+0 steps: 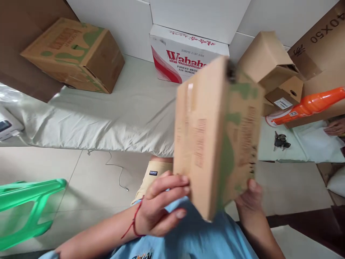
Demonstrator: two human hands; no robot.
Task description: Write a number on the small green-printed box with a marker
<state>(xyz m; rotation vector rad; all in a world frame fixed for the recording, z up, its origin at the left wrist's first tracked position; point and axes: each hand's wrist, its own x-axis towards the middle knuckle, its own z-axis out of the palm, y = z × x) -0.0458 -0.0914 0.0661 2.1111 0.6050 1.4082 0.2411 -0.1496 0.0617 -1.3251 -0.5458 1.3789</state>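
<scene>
**A:** What do you see from the head camera?

**B:** I see a brown cardboard box (215,136) with green patches held up in the air, right in the middle of the view. It is blurry. It stands on end, above a lap in a blue shirt (194,233).

**A:** Who holds it?

**B:** Both hands. The left hand (159,208) is at the box's lower left side. Its fingers (172,181) curl shut against the box's face, with the thumb lower down. There is a red string (133,219) on that wrist. The right hand (252,199) is at the lower right side. I see its thumb pressed on the box, but the other fingers are hidden behind the cardboard, so I only know it grips the box.

**A:** What is around it?

**B:** Behind the box is a bed (107,115) with a pale sheet. On the bed, far left, sits another brown and green box (72,54). Against the wall stands a white and red box (180,54) with "Wahaha" on it. To the right are more open cardboard boxes (272,64). An orange and white thing (307,106) lies near them, and a bunch of keys (280,140) lies just below it. At the right edge I see another person's hand (335,126) resting on white paper. A green plastic stool (27,208) is on the floor at the left.
</scene>
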